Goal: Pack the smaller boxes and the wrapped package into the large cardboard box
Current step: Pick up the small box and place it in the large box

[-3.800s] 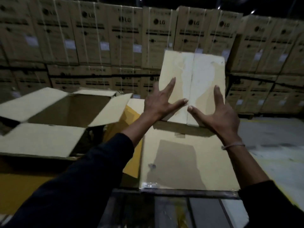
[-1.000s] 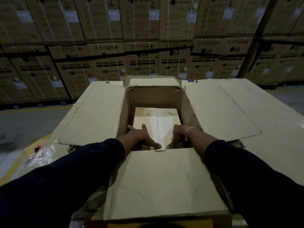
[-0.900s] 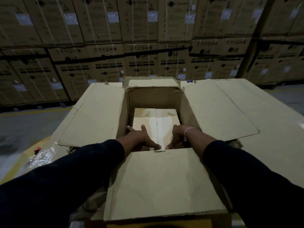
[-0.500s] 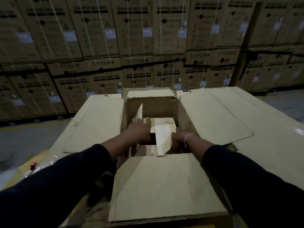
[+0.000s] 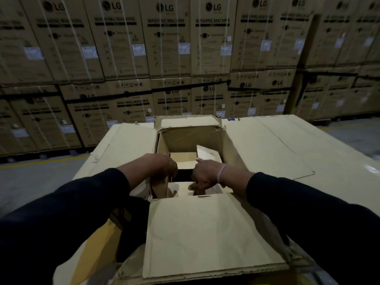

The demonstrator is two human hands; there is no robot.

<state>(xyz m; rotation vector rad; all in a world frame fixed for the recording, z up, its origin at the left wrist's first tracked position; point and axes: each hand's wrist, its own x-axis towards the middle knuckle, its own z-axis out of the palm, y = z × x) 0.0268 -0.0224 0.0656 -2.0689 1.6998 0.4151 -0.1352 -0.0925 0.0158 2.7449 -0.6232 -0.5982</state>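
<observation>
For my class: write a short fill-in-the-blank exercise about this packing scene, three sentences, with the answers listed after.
1. Both hands reach down into the large cardboard box, whose top flaps are folded ____.
2. A thin band sits on the wrist of the ____ hand.
3. The stacked cartons behind are printed with the words "____ MACHINE".

Answers: open; right; WASHING
</observation>
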